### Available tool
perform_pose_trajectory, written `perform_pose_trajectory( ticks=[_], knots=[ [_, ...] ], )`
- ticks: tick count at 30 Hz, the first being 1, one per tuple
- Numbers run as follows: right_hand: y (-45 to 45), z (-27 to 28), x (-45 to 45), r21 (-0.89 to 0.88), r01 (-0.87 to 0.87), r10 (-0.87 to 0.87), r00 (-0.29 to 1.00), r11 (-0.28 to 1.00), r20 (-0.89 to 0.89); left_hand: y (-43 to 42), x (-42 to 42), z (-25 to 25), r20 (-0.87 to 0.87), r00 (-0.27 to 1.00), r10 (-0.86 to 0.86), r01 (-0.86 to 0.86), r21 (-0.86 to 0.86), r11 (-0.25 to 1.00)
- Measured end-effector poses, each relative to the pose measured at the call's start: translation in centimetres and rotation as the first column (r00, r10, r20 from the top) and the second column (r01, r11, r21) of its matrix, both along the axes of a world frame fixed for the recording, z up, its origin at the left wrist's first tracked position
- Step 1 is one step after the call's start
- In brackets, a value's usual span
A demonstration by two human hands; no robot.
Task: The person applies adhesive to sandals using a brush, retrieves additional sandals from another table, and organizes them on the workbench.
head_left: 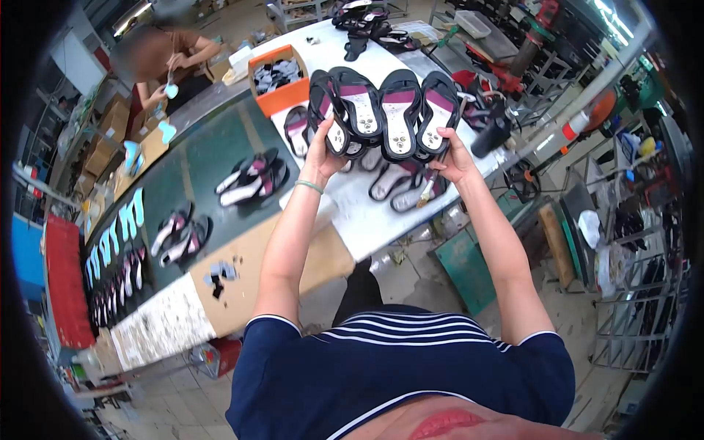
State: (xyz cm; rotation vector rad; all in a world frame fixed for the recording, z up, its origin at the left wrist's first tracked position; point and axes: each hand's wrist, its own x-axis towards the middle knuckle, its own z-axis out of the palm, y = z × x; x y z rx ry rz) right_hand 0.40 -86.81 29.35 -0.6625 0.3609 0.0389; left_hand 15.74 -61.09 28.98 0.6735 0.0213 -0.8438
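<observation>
Several black flip-flops [400,114] with white and purple footbeds are held side by side above the white tabletop, more soles stacked beneath them. My left hand [323,155] is closed on the left end of the row, its thumb on a footbed. At the right end, my right hand [456,158] grips the outer flip-flop. A brush [426,192] with pale bristles slants down at my right fingers; its hold is partly hidden. Below the held row, further flip-flops [392,180] lie on the table, and a single flip-flop [296,130] rests left of it.
An orange box [282,99] of grey and black pieces stands behind my left hand. The green conveyor belt [220,139] carries flip-flops [253,178] and pale blue strap-shaped pieces [132,216]. Across it sits a co-worker [165,55]. A dark cylinder [491,137] is near my right hand.
</observation>
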Motion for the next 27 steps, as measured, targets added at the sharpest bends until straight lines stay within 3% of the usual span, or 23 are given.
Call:
perform_pose_trajectory(
  ticks=[1,9,16,18,21,22,24,26,27],
  knots=[
    [-1.0,-0.4,2.9,0.005,0.004,-0.004,1.0,1.0,-0.012,-1.2,3.6,-1.0,-0.027,0.998,-0.063,0.063,-0.031,0.998],
    [-9.6,-8.1,22.6,-0.001,0.033,-0.033,0.99,0.999,-0.138,-10.5,24.8,-11.5,-0.249,0.968,-0.043,0.043,-0.006,0.999],
    [-11.4,-14.7,29.8,0.018,0.036,-0.028,0.939,0.999,-0.342,-12.3,32.1,-19.1,-0.249,0.968,-0.013,0.055,0.162,0.985],
    [-11.7,-16.2,28.9,0.029,0.084,-0.062,0.89,0.996,-0.452,-11.7,31.4,-18.3,-0.314,0.949,0.001,0.028,0.089,0.996],
    [-14.0,-18.0,27.3,-0.084,-0.103,0.04,0.836,0.991,-0.547,-11.2,31.5,-18.8,-0.17,0.985,0.035,0.006,0.237,0.971],
    [-13.3,-15.3,27.2,-0.241,-0.047,-0.107,0.805,0.969,-0.584,-10.9,31.6,-18.6,-0.107,0.991,0.074,-0.027,0.384,0.923],
    [-14.6,-14.4,27.5,-0.458,-0.115,-0.187,0.804,0.882,-0.564,-11.8,30.7,-17.8,0.275,0.909,0.313,-0.416,0.608,0.676],
    [-14.5,-13.5,28.2,-0.593,-0.113,-0.308,0.769,0.797,-0.56,-10.5,32.6,-19.7,0.617,0.784,-0.061,-0.503,0.691,0.518],
    [-14.8,-13.7,28.8,-0.663,-0.043,-0.387,0.783,0.748,-0.487,-10.2,33.5,-20.4,0.627,0.763,-0.159,-0.517,0.739,0.432]
  ],
)
